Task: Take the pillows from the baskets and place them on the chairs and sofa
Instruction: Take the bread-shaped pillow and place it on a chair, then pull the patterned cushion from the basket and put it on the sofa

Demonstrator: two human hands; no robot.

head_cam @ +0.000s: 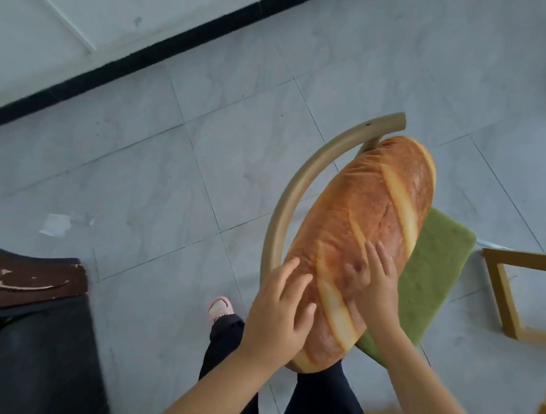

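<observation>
A long pillow printed like a loaf of bread [370, 219] leans on a chair with a curved tan backrest [298, 182] and a green seat cushion [434, 268]. The pillow's far end sits against the backrest's tip and its near end juts over the seat's edge. My left hand [278, 309] lies on the pillow's near left side with fingers spread. My right hand [372, 283] presses flat on the pillow's top, fingers straight and splayed. No basket is in view.
A dark sofa with a brown patch [27, 281] stands at the lower left. A yellow wooden frame [512, 304] stands right of the chair. My legs and a pink shoe [220, 309] are below the pillow. Pale tiled floor [171, 175] surrounds the chair.
</observation>
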